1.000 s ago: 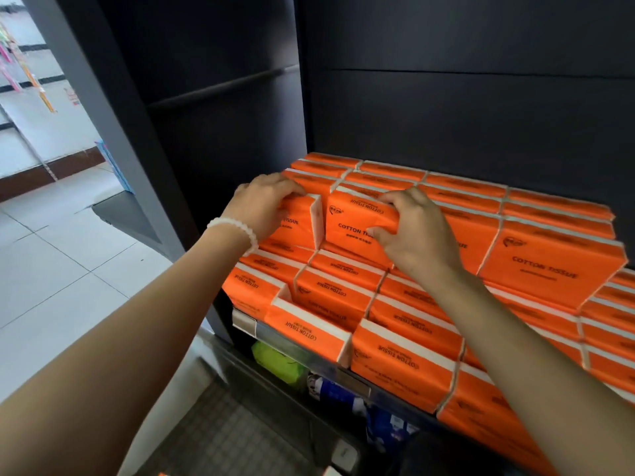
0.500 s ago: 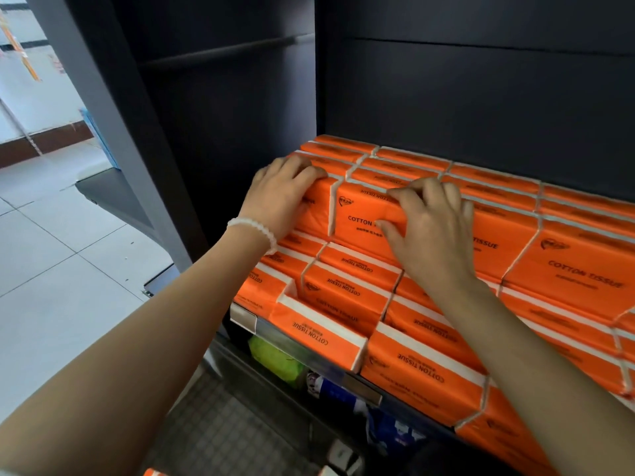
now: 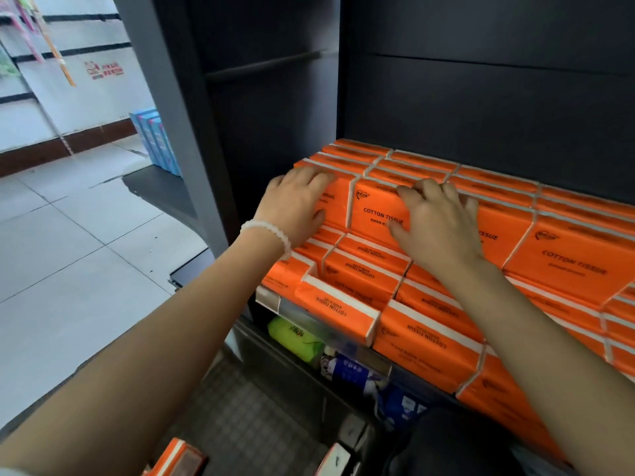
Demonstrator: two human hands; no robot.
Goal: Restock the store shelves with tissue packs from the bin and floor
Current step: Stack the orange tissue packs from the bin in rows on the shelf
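Note:
Orange tissue packs marked COTTON TISSUE fill the shelf (image 3: 309,319) in rows and stacked layers. My left hand (image 3: 295,204), with a white bead bracelet on its wrist, presses flat against the front face of the leftmost upright pack (image 3: 335,201). My right hand (image 3: 436,221) lies with spread fingers over the top edge and front of the neighbouring upright pack (image 3: 374,214). Lower packs (image 3: 360,276) lie flat in front of them. More orange packs (image 3: 178,458) show at the bottom edge, near the floor.
A dark shelf back panel (image 3: 481,97) and a grey upright post (image 3: 165,97) frame the shelf. Below it sit a green pack (image 3: 295,338) and blue-white packs (image 3: 354,372). Blue packs (image 3: 154,139) stand on the tiled floor (image 3: 68,252) at the left.
Both hands have gone from gripping the upright packs to pressing flat on them, and the two packs now stand flush with the row behind. The camera has shifted a little.

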